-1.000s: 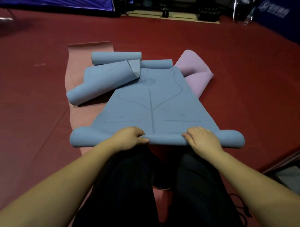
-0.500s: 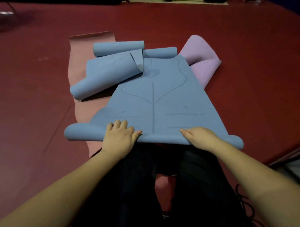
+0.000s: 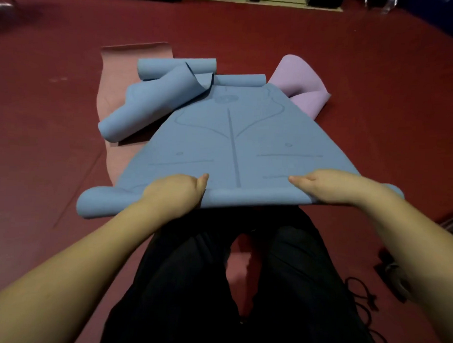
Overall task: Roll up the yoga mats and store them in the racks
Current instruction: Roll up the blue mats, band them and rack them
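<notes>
The left hand [image 3: 174, 192] gripped the rolled near edge of the blue mat [image 3: 236, 143], which lay on the floor before the knees; the right hand [image 3: 330, 186] apparently gripped it too. Uneven pushing risked a skewed, telescoping roll.
</notes>
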Available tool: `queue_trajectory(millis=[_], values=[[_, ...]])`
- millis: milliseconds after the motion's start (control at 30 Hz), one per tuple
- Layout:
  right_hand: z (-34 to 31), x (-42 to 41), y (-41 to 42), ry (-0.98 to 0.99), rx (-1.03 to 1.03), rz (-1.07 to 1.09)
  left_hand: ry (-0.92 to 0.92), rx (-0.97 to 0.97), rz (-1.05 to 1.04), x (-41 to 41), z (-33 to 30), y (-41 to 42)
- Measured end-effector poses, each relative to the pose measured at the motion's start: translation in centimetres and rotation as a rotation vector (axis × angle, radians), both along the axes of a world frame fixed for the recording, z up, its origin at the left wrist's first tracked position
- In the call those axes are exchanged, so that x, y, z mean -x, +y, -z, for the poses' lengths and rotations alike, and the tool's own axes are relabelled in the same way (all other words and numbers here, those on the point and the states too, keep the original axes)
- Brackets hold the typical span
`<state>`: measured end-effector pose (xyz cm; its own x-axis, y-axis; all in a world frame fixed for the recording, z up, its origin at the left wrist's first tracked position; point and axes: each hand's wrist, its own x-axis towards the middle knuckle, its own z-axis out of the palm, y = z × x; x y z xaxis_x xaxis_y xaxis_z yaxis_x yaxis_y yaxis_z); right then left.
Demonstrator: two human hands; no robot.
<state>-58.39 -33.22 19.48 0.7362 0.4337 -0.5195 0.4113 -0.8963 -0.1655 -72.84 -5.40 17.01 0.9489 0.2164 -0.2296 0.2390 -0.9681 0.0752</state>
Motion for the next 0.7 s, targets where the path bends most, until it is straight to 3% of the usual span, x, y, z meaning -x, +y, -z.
queue_trajectory(millis=[133, 233, 400, 600, 700], values=[[4.3, 2.5, 0.2, 0.146, 0.081, -0.053, 0.253, -0.005, 0.1, 2.2, 4.4, -1.0], [7.4, 3.8, -0.1, 0.221, 0.064, -0.046, 0.204, -0.151, 0.099, 3.0, 7.2, -1.9], [9.6, 4.1, -0.5, 0.144, 0.018, -0.04, 0.141, -0.306, 0.032, 3.4, 9.2, -2.7], [11.2, 5.2, -1.2, -0.108, -0.038, -0.037, 0.027, -0.276, -0.053, 2.6, 8.8, -3.1], [11.6, 5.2, -1.3, -0.23, -0.09, -0.068, 0.04, -0.133, -0.115, 2.2, 9.2, -2.6]])
